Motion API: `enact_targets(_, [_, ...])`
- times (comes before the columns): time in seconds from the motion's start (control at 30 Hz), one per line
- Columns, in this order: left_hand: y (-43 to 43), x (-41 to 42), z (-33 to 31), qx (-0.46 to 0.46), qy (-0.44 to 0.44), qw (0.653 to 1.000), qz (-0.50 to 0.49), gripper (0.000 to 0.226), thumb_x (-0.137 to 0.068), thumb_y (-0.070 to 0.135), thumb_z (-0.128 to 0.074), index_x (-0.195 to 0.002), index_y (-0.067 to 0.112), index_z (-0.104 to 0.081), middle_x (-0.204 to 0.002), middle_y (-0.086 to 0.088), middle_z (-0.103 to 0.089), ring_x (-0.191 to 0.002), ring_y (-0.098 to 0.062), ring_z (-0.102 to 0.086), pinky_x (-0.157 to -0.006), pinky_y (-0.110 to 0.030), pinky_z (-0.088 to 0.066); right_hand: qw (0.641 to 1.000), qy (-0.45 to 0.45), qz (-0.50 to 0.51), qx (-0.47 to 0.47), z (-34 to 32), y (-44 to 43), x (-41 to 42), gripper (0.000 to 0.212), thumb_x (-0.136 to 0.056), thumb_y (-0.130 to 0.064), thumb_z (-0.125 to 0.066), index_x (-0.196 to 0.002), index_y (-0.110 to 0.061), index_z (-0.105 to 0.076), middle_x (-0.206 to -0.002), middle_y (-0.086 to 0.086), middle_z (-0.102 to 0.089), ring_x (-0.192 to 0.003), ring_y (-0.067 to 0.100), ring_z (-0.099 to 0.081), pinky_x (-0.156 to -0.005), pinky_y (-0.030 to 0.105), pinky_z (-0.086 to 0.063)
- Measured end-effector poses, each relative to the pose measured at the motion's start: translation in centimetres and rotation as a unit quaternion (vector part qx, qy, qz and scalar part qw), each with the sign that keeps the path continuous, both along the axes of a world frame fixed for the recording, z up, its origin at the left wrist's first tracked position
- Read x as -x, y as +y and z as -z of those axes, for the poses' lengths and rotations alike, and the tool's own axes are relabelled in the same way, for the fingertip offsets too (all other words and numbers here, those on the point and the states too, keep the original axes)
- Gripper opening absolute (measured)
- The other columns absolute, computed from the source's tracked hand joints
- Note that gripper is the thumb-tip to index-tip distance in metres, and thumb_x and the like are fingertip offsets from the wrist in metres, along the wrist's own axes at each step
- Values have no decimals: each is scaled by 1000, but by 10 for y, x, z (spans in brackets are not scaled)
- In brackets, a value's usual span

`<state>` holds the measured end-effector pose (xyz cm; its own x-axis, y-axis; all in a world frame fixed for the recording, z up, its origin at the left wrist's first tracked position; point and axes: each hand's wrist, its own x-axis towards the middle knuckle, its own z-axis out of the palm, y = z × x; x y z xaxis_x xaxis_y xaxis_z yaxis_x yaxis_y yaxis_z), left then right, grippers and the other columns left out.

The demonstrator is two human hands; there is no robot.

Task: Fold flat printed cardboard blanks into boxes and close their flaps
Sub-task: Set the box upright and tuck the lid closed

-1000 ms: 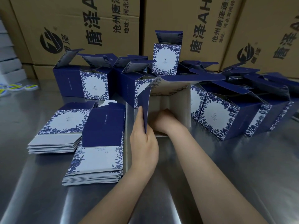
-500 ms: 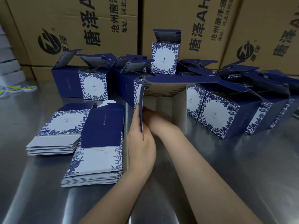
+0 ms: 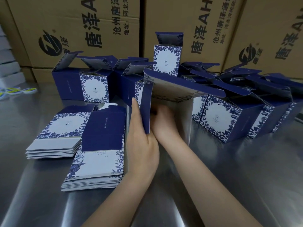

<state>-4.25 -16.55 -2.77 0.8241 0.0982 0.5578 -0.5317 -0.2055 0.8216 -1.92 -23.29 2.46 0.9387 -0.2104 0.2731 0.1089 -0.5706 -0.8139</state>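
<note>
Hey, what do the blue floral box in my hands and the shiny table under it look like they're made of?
The blue floral box looks like thin printed paperboard: plain grey-white inside, crisp creased folds. Its finish seems matte, though that is hard to judge. The shiny table appears to be brushed stainless steel: grey, streaky, with soft reflections.

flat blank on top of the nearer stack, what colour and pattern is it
Flat cardboard blank: solid navy panel above a white panel edged with blue leaf print, seen in the head view.
</note>
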Motion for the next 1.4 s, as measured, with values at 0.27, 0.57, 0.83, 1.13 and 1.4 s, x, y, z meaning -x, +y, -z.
enact_targets(0.27, [5, -8, 0, -92, 47, 994, -41, 86, -96, 18, -51, -145, 60, 6, -140, -15, -54, -119, -32, -56, -75, -33, -39, 946, -299, 38, -120, -12, 18, 52, 43, -75, 2, -39, -96, -14, -73, -94, 0, -72, -91, 15, -68, -84, 37, -57])
enact_targets(0.57, [6, 0, -13, -50, 19, 998, -18, 72, -84, 25, -30, -149, 53, -17, -145, 1, -51, -129, -34, -49, -96, -50, -47, 889, -427, 138, -89, -22, -61, 30, 35, -76, 9, -42, -77, -19, -64, -98, 2, -57, -98, 19, -56, -81, 40, -47])
enact_targets(0.83, [7, -5, -14, -21, -12, 998, 52, 66, -88, 47, -42, -152, 39, -27, -150, 23, -34, -136, 5, -27, -108, -15, -20, 934, -250, -62, -245, 1, -80, 12, 38, -90, -12, -49, -121, -27, -63, -127, -8, -64, -122, 6, -56, -108, 36, -42])
enact_targets(1.13, [16, -9, -27, 85, 16, 982, 167, 53, -80, 72, -37, -127, 49, -49, -155, 20, -25, -140, 15, -20, -108, -12, -24, 911, -188, -120, -347, 1, -88, 12, 35, -91, -17, -53, -124, -23, -65, -129, 4, -62, -114, 16, -61, -88, 27, -51])
enact_targets(1.4, [24, -15, -32, 155, 87, 961, 211, 29, -81, 29, -59, -108, 24, -67, -120, -9, -64, -108, -29, -63, -89, -40, -52, 941, -166, -91, -280, 2, -85, 16, 34, -89, -9, -62, -105, -37, -71, -106, -19, -70, -118, 1, -57, -77, 13, -50])
